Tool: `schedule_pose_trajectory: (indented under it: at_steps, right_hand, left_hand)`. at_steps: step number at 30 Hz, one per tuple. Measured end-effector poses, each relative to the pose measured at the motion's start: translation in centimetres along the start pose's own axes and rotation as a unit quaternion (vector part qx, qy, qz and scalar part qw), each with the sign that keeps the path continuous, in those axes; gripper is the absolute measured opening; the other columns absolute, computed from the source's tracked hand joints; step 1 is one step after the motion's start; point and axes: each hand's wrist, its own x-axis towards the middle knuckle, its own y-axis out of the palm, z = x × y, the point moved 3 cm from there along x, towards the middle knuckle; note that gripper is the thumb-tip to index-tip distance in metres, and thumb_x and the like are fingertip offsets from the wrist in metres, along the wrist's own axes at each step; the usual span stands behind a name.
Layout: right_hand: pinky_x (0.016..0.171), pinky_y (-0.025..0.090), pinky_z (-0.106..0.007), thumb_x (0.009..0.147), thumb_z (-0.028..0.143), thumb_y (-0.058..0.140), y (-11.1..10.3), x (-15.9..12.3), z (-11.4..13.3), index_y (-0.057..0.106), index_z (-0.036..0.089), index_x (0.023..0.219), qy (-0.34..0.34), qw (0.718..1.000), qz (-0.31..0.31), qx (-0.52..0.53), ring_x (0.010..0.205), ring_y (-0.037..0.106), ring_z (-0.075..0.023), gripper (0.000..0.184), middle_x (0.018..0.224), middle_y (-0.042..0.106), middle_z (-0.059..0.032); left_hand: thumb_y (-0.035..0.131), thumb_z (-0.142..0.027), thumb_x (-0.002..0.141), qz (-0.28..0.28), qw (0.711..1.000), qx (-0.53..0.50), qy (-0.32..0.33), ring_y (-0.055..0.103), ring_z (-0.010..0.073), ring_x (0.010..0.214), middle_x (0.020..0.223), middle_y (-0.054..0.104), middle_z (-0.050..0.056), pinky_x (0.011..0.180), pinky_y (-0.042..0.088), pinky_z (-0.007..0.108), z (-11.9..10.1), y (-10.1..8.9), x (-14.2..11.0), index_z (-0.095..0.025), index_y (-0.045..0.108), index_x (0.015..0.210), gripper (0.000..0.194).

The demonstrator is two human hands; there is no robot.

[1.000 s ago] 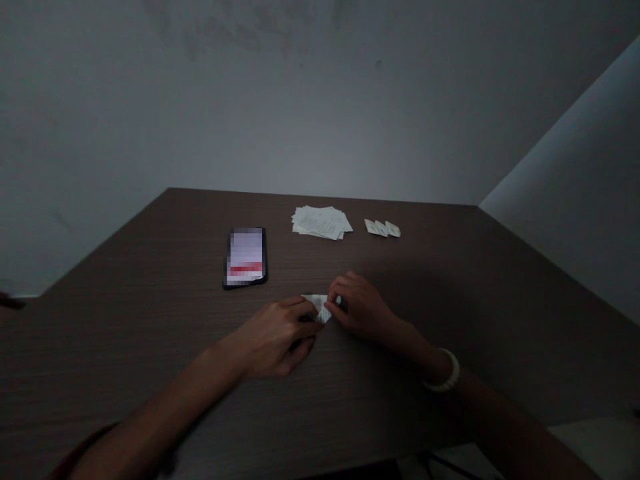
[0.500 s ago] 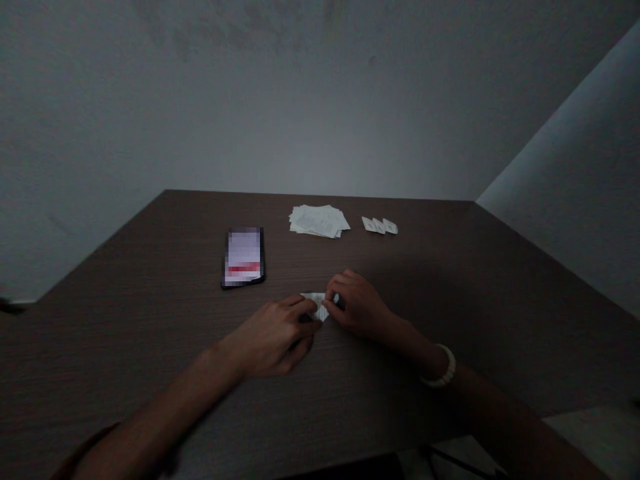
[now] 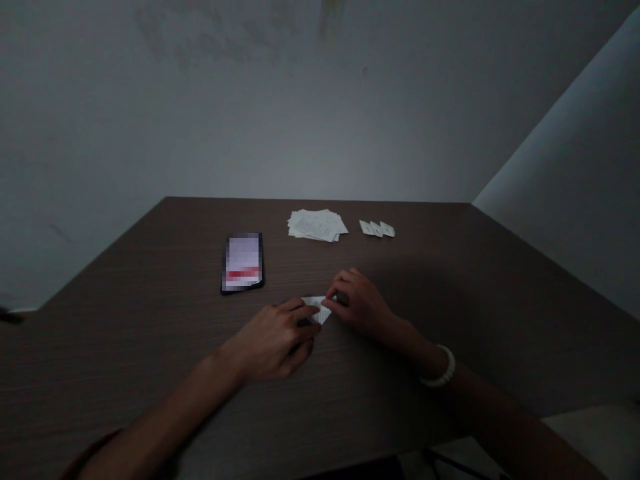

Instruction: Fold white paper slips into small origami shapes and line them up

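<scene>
A small piece of folded printed paper (image 3: 323, 315) lies on the brown table between my hands, its lower edge tapering to a point. My left hand (image 3: 280, 337) holds it down from the left, with fingertips on its surface and the thumb tucked below. From the other side my right hand (image 3: 359, 300) pinches the paper's upper right corner between thumb and index finger. Both hands cover parts of the paper, so its full outline is hidden. A light beaded bracelet (image 3: 447, 368) circles my right wrist.
A phone (image 3: 243, 262) with a blurred screen lies left of my hands. Farther back is a loose stack of printed papers (image 3: 317, 225). Several small folded papers (image 3: 377, 229) overlap to its right. A wall (image 3: 320, 120) stands behind the table (image 3: 165, 267).
The view has tilted up slightly, so the table items appear a little lower. My hands keep nearly the same hold, and slightly more of the paper's right side shows.
</scene>
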Motion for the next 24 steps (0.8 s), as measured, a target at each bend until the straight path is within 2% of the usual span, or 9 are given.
schedule_pose_trajectory:
  at_steps: [3, 6, 9, 16, 19, 24]
  right_hand:
    - [0.082, 0.04, -0.035, 0.086, 0.025, 0.063, -1.4, -0.3, 0.0, 0.065, 0.018, 0.084, -0.021, 1.0, -0.022, -0.005, 0.087, 0.051, -0.019, 0.007, 0.091, 0.059, -0.0056]
    - [0.081, 0.04, -0.034, 0.085, 0.019, 0.06, -1.9, -1.0, 0.9, 0.067, 0.022, 0.093, -0.094, 0.994, 0.056, -0.017, 0.088, 0.051, -0.0193, 0.011, 0.096, 0.059, -0.0055]
    - [0.082, 0.04, -0.035, 0.084, 0.014, 0.057, -1.7, -2.0, 1.8, 0.068, 0.023, 0.087, -0.151, 0.981, 0.113, -0.041, 0.085, 0.05, -0.0188, 0.014, 0.096, 0.06, -0.0045]
    - [0.082, 0.04, -0.036, 0.086, 0.015, 0.053, -1.1, -3.2, 2.1, 0.067, 0.027, 0.11, -0.14, 0.981, 0.129, -0.02, 0.087, 0.051, -0.0194, 0.03, 0.096, 0.061, -0.0049]
    - [0.081, 0.039, -0.036, 0.088, 0.017, 0.053, -1.2, -3.1, 2.3, 0.067, 0.027, 0.11, -0.126, 0.984, 0.127, -0.022, 0.087, 0.051, -0.0195, 0.028, 0.096, 0.061, -0.0049]
    - [0.078, 0.037, -0.036, 0.088, 0.021, 0.055, -1.3, -3.1, 2.1, 0.068, 0.03, 0.108, -0.11, 0.985, 0.118, -0.06, 0.087, 0.049, -0.0205, 0.025, 0.092, 0.061, -0.0044]
  left_hand:
    - [0.048, -0.02, 0.087, -0.011, 1.0, 0.009, 0.001, 0.058, 0.0266, 0.104, 0.117, 0.062, 0.012, 0.082, 0.054, 0.041, -0.1, -0.1, 0.0, -0.017, 0.067, 0.1, 0.023]
    - [0.048, -0.021, 0.088, -0.012, 1.0, 0.012, -0.009, 0.059, 0.0266, 0.102, 0.115, 0.062, 0.011, 0.079, 0.055, 0.04, -0.2, -0.1, 0.1, -0.017, 0.068, 0.097, 0.022]
    - [0.048, -0.022, 0.088, -0.003, 1.0, 0.012, -0.022, 0.058, 0.0272, 0.103, 0.114, 0.062, 0.011, 0.078, 0.055, 0.041, -0.3, -0.1, 0.1, -0.018, 0.068, 0.097, 0.022]
    - [0.051, -0.023, 0.087, -0.004, 1.0, 0.014, -0.025, 0.058, 0.0276, 0.101, 0.112, 0.061, 0.011, 0.077, 0.054, 0.041, -0.3, 0.0, 0.1, -0.019, 0.068, 0.1, 0.022]
    - [0.052, -0.023, 0.086, 0.001, 1.0, 0.016, -0.027, 0.058, 0.0275, 0.101, 0.11, 0.062, 0.011, 0.075, 0.055, 0.039, -0.4, -0.1, 0.1, -0.018, 0.068, 0.1, 0.022]
    - [0.05, -0.023, 0.085, 0.015, 0.999, 0.028, -0.035, 0.058, 0.03, 0.1, 0.112, 0.061, 0.011, 0.071, 0.055, 0.042, -0.5, -0.1, 0.2, -0.018, 0.069, 0.098, 0.023]
